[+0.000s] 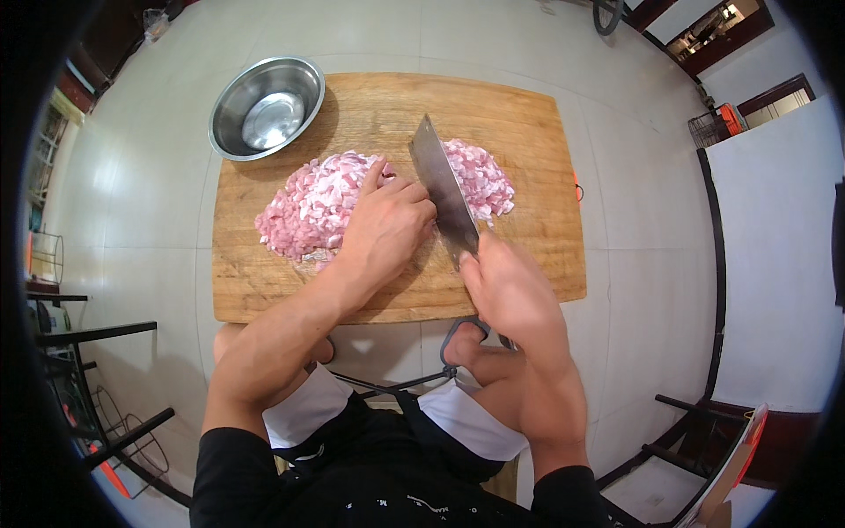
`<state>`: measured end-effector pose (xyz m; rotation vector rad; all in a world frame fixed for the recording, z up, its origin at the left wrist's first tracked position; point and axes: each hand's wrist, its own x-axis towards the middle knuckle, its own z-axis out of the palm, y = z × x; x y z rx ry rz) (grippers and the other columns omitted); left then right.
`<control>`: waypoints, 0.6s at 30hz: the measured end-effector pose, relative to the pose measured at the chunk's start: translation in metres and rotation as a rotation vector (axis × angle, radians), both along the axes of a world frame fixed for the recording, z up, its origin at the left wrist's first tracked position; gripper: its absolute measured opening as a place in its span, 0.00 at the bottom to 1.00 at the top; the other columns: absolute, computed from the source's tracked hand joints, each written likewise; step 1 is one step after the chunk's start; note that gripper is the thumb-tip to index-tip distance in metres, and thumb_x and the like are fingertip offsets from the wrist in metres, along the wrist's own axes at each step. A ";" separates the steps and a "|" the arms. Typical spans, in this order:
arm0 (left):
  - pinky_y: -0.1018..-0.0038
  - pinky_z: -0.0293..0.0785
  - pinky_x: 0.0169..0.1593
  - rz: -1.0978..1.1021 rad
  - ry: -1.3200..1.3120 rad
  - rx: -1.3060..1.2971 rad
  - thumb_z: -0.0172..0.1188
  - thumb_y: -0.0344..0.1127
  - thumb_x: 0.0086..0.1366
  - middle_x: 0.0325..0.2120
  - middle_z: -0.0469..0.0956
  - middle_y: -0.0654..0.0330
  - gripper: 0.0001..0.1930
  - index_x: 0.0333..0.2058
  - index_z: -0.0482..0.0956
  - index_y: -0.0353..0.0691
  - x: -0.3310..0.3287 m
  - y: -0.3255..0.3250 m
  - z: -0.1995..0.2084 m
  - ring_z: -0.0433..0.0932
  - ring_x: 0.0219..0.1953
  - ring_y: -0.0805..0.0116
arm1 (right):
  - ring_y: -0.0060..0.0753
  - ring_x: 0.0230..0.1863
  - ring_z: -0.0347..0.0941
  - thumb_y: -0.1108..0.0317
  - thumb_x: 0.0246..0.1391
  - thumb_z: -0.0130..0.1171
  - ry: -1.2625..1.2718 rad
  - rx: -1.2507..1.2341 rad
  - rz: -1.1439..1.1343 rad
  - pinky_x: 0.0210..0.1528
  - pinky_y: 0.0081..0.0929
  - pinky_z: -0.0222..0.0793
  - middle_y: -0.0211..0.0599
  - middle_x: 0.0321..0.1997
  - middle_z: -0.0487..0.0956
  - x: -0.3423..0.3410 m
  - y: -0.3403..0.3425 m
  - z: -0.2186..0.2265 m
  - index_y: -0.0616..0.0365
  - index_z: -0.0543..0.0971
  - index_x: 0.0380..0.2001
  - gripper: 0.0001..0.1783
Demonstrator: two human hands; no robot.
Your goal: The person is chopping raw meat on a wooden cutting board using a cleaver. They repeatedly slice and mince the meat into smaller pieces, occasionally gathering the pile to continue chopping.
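My right hand (pixel 513 286) is wrapped round the handle of a cleaver (pixel 443 187), whose broad grey blade stands on edge, slanting away to the upper left. Close against the blade's left side, my left hand (pixel 392 220) has most fingers curled down, while one finger points forward over the meat. Whatever those curled fingertips press on is hidden under the hand. A large heap of diced pink and white meat (pixel 308 207) spreads out to the left of the blade. To its right lies a smaller heap of diced meat (pixel 480 180), partly covered by the blade.
The thick wooden cutting board (pixel 519 106) carries everything. An empty steel bowl (pixel 268 110) rests on its far left corner. My knees and slippered feet are below the near edge. Black metal frames (pixel 106 334) stand at the left, and a white panel (pixel 779 255) at the right.
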<state>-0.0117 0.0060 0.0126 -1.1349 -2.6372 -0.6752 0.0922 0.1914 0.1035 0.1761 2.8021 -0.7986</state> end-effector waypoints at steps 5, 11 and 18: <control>0.40 0.56 0.81 -0.064 0.004 0.014 0.73 0.34 0.63 0.39 0.81 0.65 0.05 0.37 0.87 0.48 0.006 -0.002 0.001 0.82 0.54 0.62 | 0.74 0.43 0.83 0.60 0.74 0.61 0.045 -0.051 -0.122 0.45 0.63 0.78 0.68 0.38 0.85 -0.030 -0.006 -0.022 0.70 0.79 0.42 0.18; 0.41 0.56 0.81 -0.077 0.155 -0.080 0.70 0.35 0.64 0.41 0.81 0.64 0.07 0.41 0.86 0.48 0.012 -0.004 -0.003 0.81 0.56 0.62 | 0.35 0.17 0.81 0.61 0.73 0.61 0.063 -0.479 -0.350 0.24 0.40 0.76 0.46 0.25 0.83 -0.043 0.017 -0.038 0.69 0.80 0.42 0.17; 0.45 0.62 0.79 -0.163 0.121 -0.010 0.61 0.31 0.66 0.45 0.82 0.60 0.10 0.45 0.86 0.45 0.012 -0.014 0.008 0.80 0.58 0.60 | 0.29 0.16 0.77 0.63 0.73 0.61 0.099 -0.541 -0.405 0.23 0.34 0.73 0.36 0.22 0.79 -0.018 0.021 -0.003 0.66 0.80 0.40 0.13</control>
